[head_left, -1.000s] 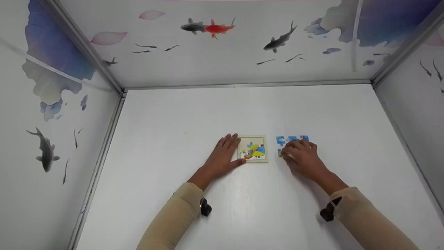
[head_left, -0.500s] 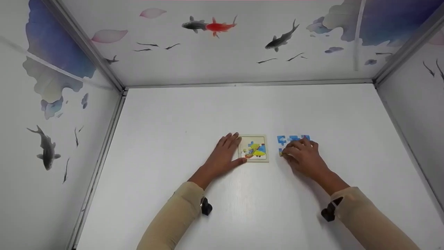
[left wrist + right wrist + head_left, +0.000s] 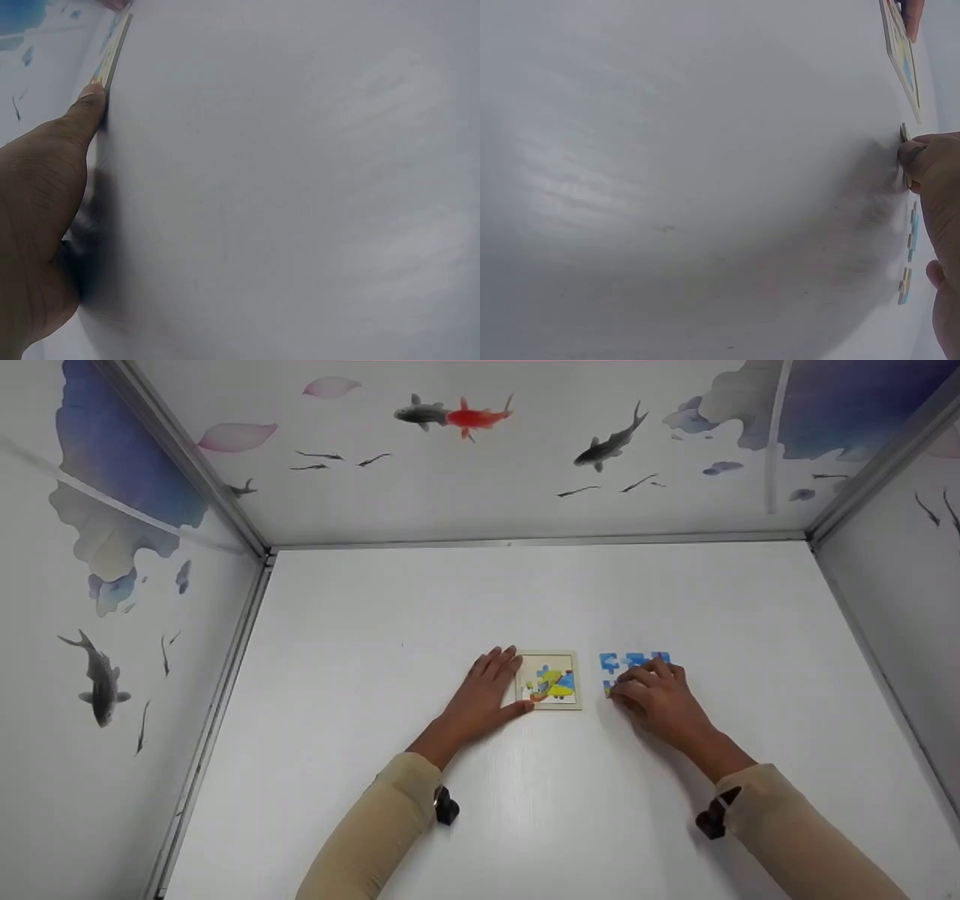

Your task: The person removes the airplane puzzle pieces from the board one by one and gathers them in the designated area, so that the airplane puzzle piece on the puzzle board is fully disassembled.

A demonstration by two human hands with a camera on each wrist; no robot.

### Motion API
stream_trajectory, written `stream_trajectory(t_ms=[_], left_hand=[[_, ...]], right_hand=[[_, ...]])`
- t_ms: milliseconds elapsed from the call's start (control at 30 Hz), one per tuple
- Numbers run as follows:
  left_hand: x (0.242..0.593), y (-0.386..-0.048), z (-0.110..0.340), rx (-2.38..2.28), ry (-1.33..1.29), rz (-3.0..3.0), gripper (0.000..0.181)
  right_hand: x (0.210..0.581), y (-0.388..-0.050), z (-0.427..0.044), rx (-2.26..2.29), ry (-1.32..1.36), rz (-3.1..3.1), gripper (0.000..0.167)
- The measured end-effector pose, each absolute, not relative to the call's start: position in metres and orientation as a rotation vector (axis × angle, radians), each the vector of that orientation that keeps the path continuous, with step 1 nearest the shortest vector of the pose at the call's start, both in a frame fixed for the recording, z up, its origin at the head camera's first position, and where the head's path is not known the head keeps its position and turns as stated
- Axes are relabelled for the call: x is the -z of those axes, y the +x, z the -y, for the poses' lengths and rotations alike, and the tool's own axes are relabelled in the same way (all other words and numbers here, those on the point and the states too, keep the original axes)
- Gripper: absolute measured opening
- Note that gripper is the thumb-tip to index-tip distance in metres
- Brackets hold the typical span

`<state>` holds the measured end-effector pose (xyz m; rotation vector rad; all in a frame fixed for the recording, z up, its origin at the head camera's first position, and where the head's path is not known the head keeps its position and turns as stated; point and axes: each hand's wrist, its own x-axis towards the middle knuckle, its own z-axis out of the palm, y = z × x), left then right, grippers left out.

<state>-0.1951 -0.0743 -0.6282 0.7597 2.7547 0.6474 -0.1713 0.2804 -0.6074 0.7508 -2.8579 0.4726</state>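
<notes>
A small wooden puzzle tray (image 3: 578, 682) lies on the white table, partly filled with pieces of a yellow aeroplane picture (image 3: 553, 684). My left hand (image 3: 480, 690) rests along its left edge with straight fingers, the thumb touching the lower left corner. To the right of the tray, my right hand (image 3: 660, 701) bends over the loose pieces and pinches a jigsaw piece (image 3: 608, 688) by its edge at the table. Beyond those fingers lie blue jigsaw pieces (image 3: 608, 662). In the right wrist view, further loose pieces (image 3: 913, 232) show beneath the hand; others may be hidden.
White panels printed with fish (image 3: 606, 441) and leaves enclose the table (image 3: 360, 660) at the back and both sides. A metal strip (image 3: 450, 546) runs along the back edge. Each wrist carries a small black camera (image 3: 447, 807).
The right fingertips shift very slightly at the pinched jigsaw piece. The left hand and the tray stay in place; the whole head view drifts a little.
</notes>
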Motion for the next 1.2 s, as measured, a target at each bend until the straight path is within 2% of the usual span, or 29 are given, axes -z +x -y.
stream_trajectory(t_ms=[700, 833, 1000, 1200], left_hand=[[0.627, -0.194, 0.074, -0.616, 0.778, -2.775, 0.093], [0.627, -0.195, 0.073, -0.609, 0.769, -2.782, 0.093], [0.627, -0.195, 0.073, -0.601, 0.745, -2.785, 0.094], [0.63, -0.195, 0.072, -0.594, 0.761, -2.796, 0.094]], right_hand=[[0.607, -0.173, -0.277, -0.457, 0.79, 2.903, 0.017], [0.603, -0.176, -0.269, -0.432, 0.805, 2.9, 0.023], [0.598, -0.182, -0.248, -0.404, 0.814, 2.948, 0.04], [0.595, -0.187, -0.223, -0.44, 0.839, 3.014, 0.045]])
